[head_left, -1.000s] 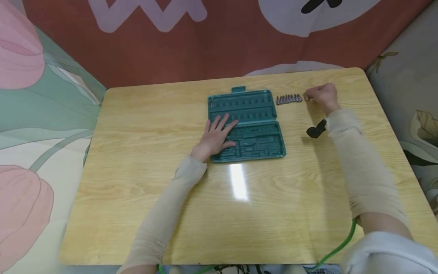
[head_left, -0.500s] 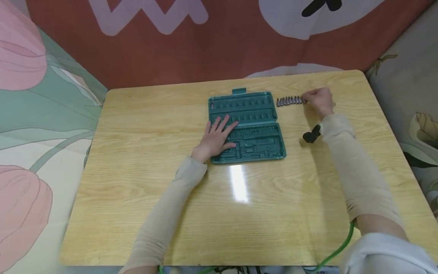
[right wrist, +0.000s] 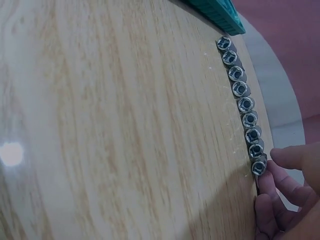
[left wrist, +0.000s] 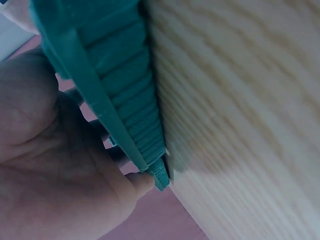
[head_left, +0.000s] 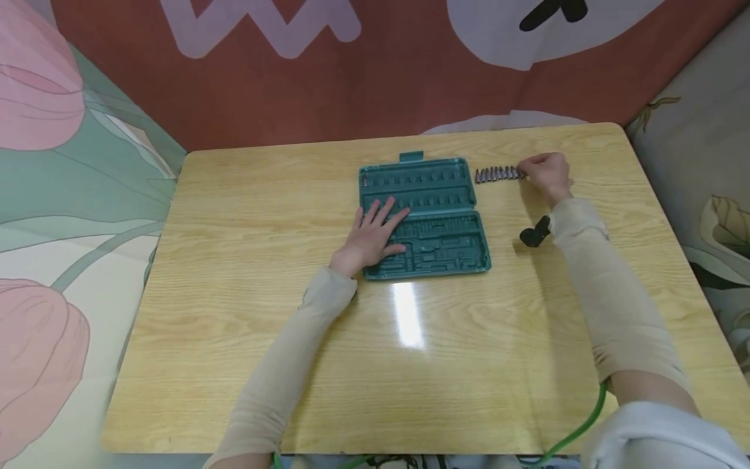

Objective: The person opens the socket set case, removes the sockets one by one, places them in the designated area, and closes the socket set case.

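Observation:
An open green tool case (head_left: 428,210) with moulded slots lies flat on the table. My left hand (head_left: 366,242) rests on its left side, fingers spread. In the left wrist view the palm is beside the case's ribbed edge (left wrist: 127,95). One small socket (head_left: 364,180) sits in the case's upper left slot. Right of the case, several metal sockets (right wrist: 240,89) lie side by side in a row. At the row's right end, my right hand (head_left: 548,176) pinches the last socket (right wrist: 258,167) between thumb and fingers, against its neighbour.
The wooden table (head_left: 234,326) reaches a printed cloth backdrop (head_left: 398,85) behind the case. A black device (head_left: 534,232) is at my right wrist, above the tabletop. A green cable (head_left: 577,433) runs below the right sleeve.
My right hand has moved left and brought the last socket against the end of the row. My left hand has stayed on the case.

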Demonstrator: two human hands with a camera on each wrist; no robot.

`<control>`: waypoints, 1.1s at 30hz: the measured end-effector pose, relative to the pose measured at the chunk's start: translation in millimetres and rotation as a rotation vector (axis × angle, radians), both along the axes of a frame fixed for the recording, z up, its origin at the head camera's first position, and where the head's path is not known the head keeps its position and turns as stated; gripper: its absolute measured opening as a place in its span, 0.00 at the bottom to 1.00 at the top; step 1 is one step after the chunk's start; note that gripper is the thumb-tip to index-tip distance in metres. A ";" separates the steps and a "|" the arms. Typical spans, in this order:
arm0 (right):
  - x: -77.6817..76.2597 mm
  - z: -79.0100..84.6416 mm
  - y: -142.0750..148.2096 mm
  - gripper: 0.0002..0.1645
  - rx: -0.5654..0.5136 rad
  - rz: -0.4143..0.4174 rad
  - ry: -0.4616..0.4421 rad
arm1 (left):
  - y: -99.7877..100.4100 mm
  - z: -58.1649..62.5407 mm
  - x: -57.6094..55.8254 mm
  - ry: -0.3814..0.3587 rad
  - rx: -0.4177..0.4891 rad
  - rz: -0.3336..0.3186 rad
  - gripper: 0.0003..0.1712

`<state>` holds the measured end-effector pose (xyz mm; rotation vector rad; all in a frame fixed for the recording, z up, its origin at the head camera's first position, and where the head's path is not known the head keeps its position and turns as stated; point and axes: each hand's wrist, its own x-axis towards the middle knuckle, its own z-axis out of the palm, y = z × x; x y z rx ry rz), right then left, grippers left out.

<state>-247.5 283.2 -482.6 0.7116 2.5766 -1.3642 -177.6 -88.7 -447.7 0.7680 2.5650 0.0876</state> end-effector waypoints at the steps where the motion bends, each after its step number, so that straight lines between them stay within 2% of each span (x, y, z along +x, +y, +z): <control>1: 0.0 0.6 -0.2 0.25 -0.004 -0.002 -0.003 | -0.2 0.3 0.0 0.001 -0.002 0.000 0.44; 4: -0.7 2.1 -1.8 0.24 -0.004 -0.004 -0.014 | -1.0 1.8 0.2 0.002 -0.002 -0.001 0.44; 8: -3.0 10.4 -19.4 0.25 0.063 0.025 0.007 | -3.9 2.7 -0.2 0.002 0.002 0.001 0.44; 12: -7.6 22.2 -60.6 0.22 0.166 0.146 0.150 | -6.5 2.0 -1.3 0.011 -0.007 0.001 0.44; 16: -14.3 36.5 -114.8 0.19 0.132 0.321 0.207 | -5.8 0.8 -1.6 0.009 -0.015 -0.006 0.44; 21: -23.9 52.2 -176.8 0.19 0.014 0.474 0.128 | 3.2 -2.1 -0.7 0.014 -0.023 -0.017 0.44; 25: -29.2 51.1 -207.9 0.18 -0.013 0.521 0.080 | 15.2 -3.3 0.0 0.029 -0.043 -0.028 0.44; 29: -33.4 45.4 -219.9 0.17 0.044 0.543 0.056 | 26.0 -2.2 2.2 0.036 -0.062 -0.044 0.44; 33: -32.6 41.8 -215.3 0.17 0.049 0.509 -0.003 | 35.7 -0.4 7.4 0.023 -0.046 -0.068 0.44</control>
